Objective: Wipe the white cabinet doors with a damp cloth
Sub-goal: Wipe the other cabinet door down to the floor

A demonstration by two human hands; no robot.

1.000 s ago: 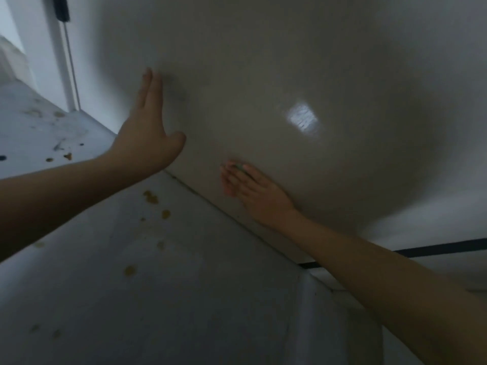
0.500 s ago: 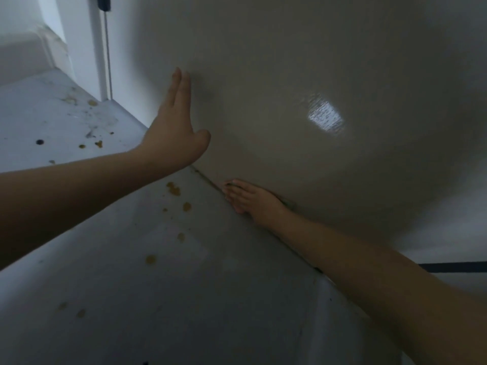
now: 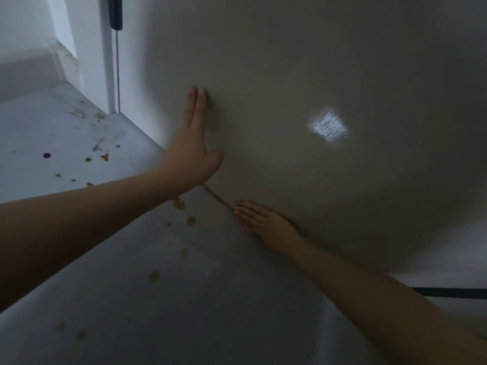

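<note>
White cabinet door fills the head view, dim, with one bright glare patch. The left hand lies flat against it, fingers straight. The right hand presses low at the door's bottom edge, fingers extended; any cloth beneath it is hidden. Brown spots dot the grey floor.

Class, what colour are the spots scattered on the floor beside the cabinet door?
Mostly yellowish-orange spots, plus one dark purple dot, seen in the head view.
</note>
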